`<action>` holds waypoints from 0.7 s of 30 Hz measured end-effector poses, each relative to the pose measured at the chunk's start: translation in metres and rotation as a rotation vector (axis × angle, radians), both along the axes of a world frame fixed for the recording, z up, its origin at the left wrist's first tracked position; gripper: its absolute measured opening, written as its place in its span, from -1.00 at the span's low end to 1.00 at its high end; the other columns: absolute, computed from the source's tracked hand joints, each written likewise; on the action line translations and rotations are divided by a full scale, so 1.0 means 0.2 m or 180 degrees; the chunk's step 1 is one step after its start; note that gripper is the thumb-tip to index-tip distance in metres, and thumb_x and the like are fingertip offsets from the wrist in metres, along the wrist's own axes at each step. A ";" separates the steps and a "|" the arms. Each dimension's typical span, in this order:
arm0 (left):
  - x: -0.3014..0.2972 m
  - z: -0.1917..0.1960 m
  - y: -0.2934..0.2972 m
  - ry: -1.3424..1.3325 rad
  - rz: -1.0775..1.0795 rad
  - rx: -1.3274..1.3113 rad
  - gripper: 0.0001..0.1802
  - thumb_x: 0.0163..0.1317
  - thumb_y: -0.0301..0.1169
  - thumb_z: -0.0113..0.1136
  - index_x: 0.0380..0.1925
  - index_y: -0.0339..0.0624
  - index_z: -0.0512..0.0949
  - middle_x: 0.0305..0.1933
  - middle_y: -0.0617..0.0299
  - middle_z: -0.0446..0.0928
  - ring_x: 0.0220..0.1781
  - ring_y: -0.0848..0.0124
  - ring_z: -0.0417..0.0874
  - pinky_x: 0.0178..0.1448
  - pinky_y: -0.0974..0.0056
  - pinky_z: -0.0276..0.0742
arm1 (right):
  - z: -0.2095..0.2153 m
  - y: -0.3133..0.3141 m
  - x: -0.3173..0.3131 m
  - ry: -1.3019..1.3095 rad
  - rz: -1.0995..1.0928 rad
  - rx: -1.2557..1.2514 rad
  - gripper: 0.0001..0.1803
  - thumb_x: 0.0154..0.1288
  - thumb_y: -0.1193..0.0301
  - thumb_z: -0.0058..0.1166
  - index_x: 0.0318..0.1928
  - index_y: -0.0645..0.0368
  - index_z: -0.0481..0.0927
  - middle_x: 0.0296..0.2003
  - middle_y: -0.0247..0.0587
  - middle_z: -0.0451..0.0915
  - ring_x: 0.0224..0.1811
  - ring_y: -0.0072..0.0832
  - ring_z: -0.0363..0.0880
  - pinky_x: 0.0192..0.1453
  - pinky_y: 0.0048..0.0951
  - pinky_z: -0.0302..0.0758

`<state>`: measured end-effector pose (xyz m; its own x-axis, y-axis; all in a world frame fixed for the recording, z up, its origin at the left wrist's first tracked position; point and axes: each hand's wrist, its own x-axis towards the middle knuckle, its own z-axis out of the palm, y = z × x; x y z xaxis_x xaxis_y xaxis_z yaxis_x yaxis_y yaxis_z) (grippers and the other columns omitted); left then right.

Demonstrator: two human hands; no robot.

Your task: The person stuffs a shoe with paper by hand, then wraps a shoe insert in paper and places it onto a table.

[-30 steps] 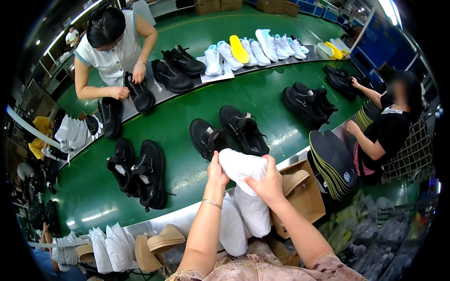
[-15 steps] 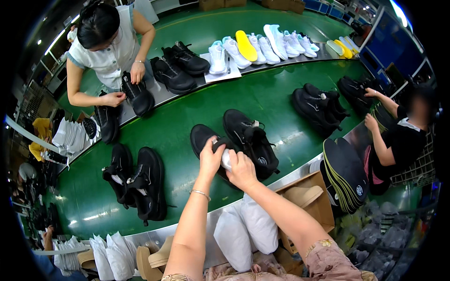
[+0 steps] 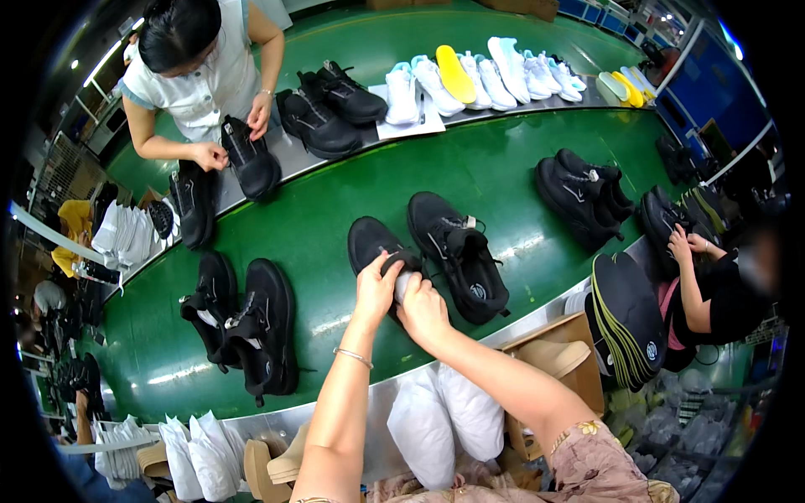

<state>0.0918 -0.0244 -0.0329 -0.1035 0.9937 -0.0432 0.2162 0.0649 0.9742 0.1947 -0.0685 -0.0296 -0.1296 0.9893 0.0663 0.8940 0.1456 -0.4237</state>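
On the green table in front of me sits a black sneaker [image 3: 367, 238], its toe pointing away. My left hand [image 3: 374, 292] pinches the tongue of this sneaker and pulls it up. My right hand [image 3: 423, 313] is closed on a white-wrapped insert [image 3: 402, 286] at the shoe's opening; most of the insert is hidden by fingers and tongue. Close on the right lies the other black sneaker [image 3: 457, 256], its opening bare and its insole showing.
Black sneaker pairs stand left [image 3: 268, 327] and right [image 3: 583, 197]. White-wrapped inserts [image 3: 419, 423] and a cardboard box [image 3: 583, 339] line the near edge, beside stacked black insoles [image 3: 625, 318]. Across, a person handles a black sneaker [image 3: 251, 159]; white sneakers [image 3: 507, 71] stand nearby. Another person works right.
My right hand has moved down and slightly left against the shoe opening, and less of the white insert shows. The person at right has brought both hands together on a black shoe.
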 end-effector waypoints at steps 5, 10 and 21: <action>0.00 0.05 -0.02 0.0141 -0.0007 -0.0112 -0.76 0.17 -0.47 0.13 -0.19 -0.39 0.55 -0.08 0.02 0.57 -0.03 0.45 0.51 0.07 0.36 0.40 | -0.05 0.06 -0.01 0.0002 0.0142 -0.0400 -0.50 0.08 0.50 0.02 -0.05 0.55 0.15 -0.36 0.28 0.45 -0.35 0.01 0.56 -0.29 -0.23 0.56; -0.01 -0.01 -0.03 -0.0017 0.0114 -0.0137 -0.75 0.18 -0.47 0.13 -0.17 -0.40 0.54 -0.15 0.09 0.60 -0.11 0.51 0.51 0.02 0.39 0.41 | -0.12 0.10 -0.05 0.0403 0.0088 -0.0382 -0.66 0.08 0.52 0.00 -0.19 0.46 0.23 -0.38 0.31 0.46 -0.36 0.10 0.54 -0.29 -0.13 0.54; -0.02 0.00 -0.03 -0.0045 -0.0112 0.0164 -0.80 0.21 -0.43 0.12 -0.23 -0.33 0.56 -0.21 0.24 0.58 -0.17 0.51 0.52 -0.04 0.40 0.42 | 0.15 0.18 0.13 0.0652 0.0777 -0.1766 -0.58 0.15 0.48 -0.06 -0.04 0.52 0.23 -0.20 0.40 0.48 -0.10 0.08 0.50 -0.05 -0.14 0.48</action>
